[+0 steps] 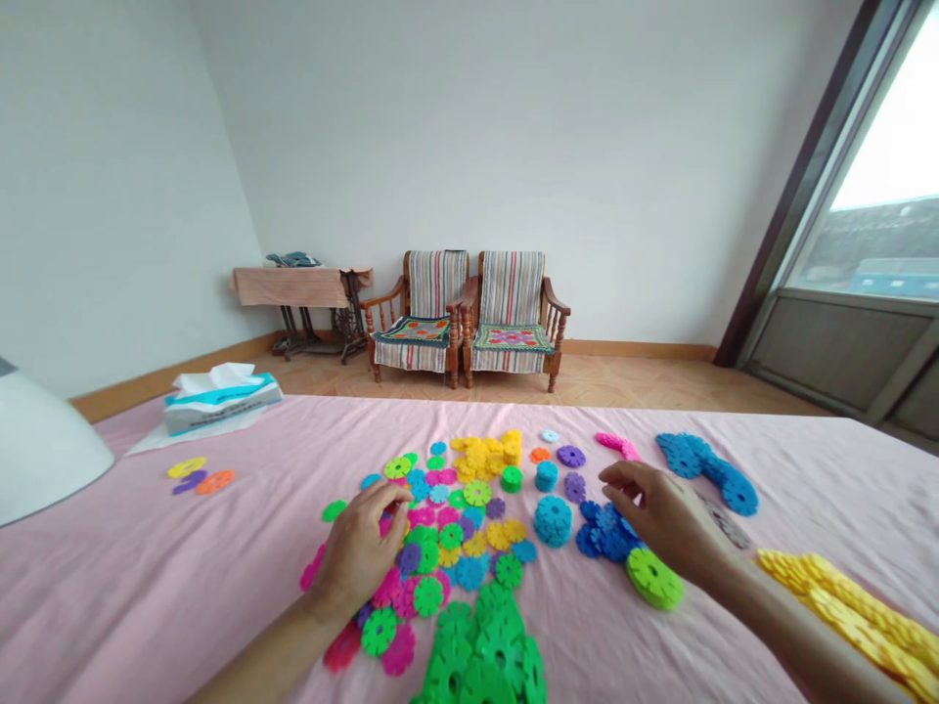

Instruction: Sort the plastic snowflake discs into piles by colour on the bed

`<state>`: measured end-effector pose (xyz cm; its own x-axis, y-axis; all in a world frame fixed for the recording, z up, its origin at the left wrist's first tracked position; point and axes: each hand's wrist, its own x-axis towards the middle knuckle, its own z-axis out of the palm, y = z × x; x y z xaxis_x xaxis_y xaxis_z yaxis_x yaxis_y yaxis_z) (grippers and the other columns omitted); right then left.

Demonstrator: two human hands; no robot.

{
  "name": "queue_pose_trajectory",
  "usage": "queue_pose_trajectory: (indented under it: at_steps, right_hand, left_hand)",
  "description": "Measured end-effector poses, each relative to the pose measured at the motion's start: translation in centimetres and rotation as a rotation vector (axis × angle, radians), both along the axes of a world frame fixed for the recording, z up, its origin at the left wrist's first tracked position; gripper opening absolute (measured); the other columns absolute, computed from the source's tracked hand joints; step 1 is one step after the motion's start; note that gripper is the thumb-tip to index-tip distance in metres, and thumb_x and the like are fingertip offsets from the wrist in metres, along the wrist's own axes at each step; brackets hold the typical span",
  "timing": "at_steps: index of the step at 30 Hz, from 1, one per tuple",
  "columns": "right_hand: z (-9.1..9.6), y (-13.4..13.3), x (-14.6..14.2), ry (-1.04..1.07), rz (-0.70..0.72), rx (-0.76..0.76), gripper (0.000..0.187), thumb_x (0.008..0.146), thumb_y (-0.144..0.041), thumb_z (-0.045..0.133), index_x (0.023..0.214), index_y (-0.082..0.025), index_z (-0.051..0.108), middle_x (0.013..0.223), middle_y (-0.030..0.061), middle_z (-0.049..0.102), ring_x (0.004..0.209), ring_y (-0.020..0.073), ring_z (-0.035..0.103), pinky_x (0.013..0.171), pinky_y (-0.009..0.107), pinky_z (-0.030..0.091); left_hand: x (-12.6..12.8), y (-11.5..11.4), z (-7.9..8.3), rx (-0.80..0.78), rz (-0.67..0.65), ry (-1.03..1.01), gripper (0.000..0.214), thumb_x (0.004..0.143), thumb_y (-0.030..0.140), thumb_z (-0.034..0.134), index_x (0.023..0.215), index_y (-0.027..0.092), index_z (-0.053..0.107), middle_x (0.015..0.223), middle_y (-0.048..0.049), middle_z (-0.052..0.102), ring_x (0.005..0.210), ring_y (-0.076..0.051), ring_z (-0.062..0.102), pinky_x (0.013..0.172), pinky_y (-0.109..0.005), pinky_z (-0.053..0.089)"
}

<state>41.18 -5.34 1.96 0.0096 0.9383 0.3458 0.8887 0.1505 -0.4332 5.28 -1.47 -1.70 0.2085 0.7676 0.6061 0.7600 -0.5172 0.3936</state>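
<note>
My left hand [365,540] is over the left side of a mixed heap of notched plastic flower discs, fingers loosely curled and thumb apart from them. A pink disc [385,523] shows in the gap, and I see nothing gripped. Close by lie a purple disc [409,559] and a green disc [427,595]. My right hand [660,513] hovers above a dark blue disc pile [610,533], thumb and index apart with nothing visible between them. Beneath its wrist is a lime disc stack [655,579]. Light blue stacks [553,520] stand between the hands.
Green discs [484,655] are heaped at the front, yellow ones [488,455] behind. At right lie a blue row [704,469] and yellow rows [851,616]. A tissue box [224,401] sits on the pink cloth [242,548] at left, near a white rounded object [44,450].
</note>
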Motion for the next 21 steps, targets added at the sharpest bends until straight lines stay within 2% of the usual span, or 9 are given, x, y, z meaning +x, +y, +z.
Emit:
queue_pose_trajectory:
  at_steps: [5, 9, 12, 17, 21]
  right_hand:
    - [-0.1, -0.2, 2.8, 0.011, -0.052, -0.005, 0.027, 0.082, -0.038, 0.048, 0.092, -0.018, 0.064, 0.079, 0.0054, 0.069, 0.070, 0.0200, 0.065, 0.063, 0.030, 0.047]
    - [0.2, -0.5, 3.7, 0.063, -0.056, -0.028, 0.026, 0.084, -0.038, 0.047, 0.093, -0.018, 0.061, 0.077, 0.0060, 0.068, 0.065, 0.0189, 0.065, 0.059, 0.030, 0.047]
    - [0.4, -1.3, 3.5, 0.009, -0.037, -0.073, 0.023, 0.084, -0.039, 0.047, 0.089, -0.019, 0.059, 0.075, 0.0051, 0.067, 0.066, 0.0190, 0.064, 0.059, 0.030, 0.047]
    - [0.0, -3.8, 2.5, -0.192, 0.032, -0.125, 0.025, 0.082, -0.043, 0.049, 0.086, -0.020, 0.056, 0.083, 0.0066, 0.066, 0.076, 0.0218, 0.063, 0.069, 0.035, 0.048]
    - [-1.5, -5.3, 1.6, -0.237, -0.031, -0.097, 0.038, 0.076, -0.044, 0.053, 0.103, -0.017, 0.057, 0.102, 0.0127, 0.068, 0.092, 0.0268, 0.064, 0.079, 0.037, 0.049]
  left_hand:
    - [0.1, -0.1, 0.1, -0.002, -0.003, 0.002, 0.015, 0.083, 0.022, 0.047, 0.082, 0.020, 0.062, 0.081, -0.0028, 0.067, 0.079, -0.019, 0.065, 0.073, -0.030, 0.050]
    - [0.2, 0.0, 0.3, -0.009, -0.004, 0.004, 0.015, 0.082, 0.022, 0.048, 0.081, 0.020, 0.063, 0.081, -0.0027, 0.067, 0.078, -0.019, 0.065, 0.072, -0.030, 0.051]
    - [0.1, 0.0, 0.3, -0.015, -0.002, 0.010, 0.015, 0.083, 0.023, 0.049, 0.081, 0.020, 0.063, 0.081, -0.0025, 0.068, 0.078, -0.019, 0.065, 0.072, -0.030, 0.050]
    - [-0.1, 0.2, -0.1, -0.022, -0.008, 0.018, 0.014, 0.083, 0.023, 0.049, 0.082, 0.020, 0.063, 0.083, -0.0023, 0.068, 0.080, -0.019, 0.065, 0.074, -0.030, 0.050]
    - [-0.1, 0.2, -0.1, -0.018, -0.002, 0.022, 0.014, 0.082, 0.023, 0.050, 0.082, 0.020, 0.063, 0.082, -0.0021, 0.068, 0.079, -0.019, 0.065, 0.072, -0.029, 0.050]
